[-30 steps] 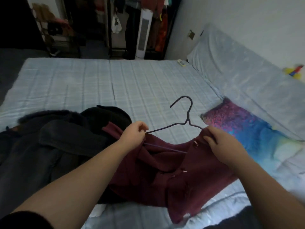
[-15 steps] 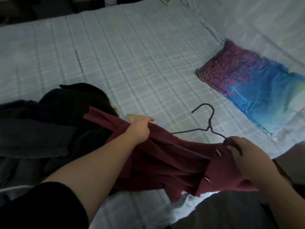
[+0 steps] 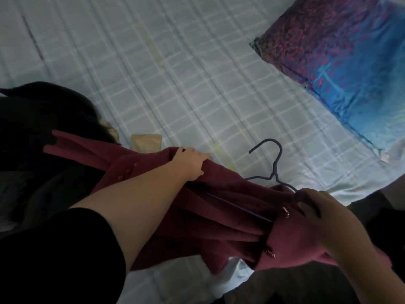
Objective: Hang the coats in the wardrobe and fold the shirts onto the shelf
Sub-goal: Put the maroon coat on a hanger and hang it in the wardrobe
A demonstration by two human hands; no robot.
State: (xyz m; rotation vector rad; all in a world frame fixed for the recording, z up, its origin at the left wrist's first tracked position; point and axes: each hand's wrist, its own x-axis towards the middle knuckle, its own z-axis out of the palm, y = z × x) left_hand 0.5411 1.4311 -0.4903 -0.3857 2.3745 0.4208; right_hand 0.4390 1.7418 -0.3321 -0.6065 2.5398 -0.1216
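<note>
A maroon coat [image 3: 219, 218] with small metal clasps lies bunched across the near edge of the bed. A dark wire hanger [image 3: 274, 170] sits partly inside it, hook sticking up over the bedsheet, its lower bar running under the cloth. My left hand [image 3: 190, 163] grips the coat's left shoulder fabric. My right hand [image 3: 324, 218] holds the coat's right shoulder together with the hanger's right end. The hanger's left arm is hidden under the cloth.
A heap of black and dark grey garments [image 3: 43, 132] lies at the left. The checked pale blue bedsheet [image 3: 175, 73] spreads behind. A purple and blue pillow [image 3: 341, 53] lies at the upper right. A tan card [image 3: 145, 142] peeks out behind the coat.
The view has tilted further down. My left hand has slid left along the coat's shoulder, pulling cloth over the hanger's left arm. The coat and hanger have shifted toward me.
</note>
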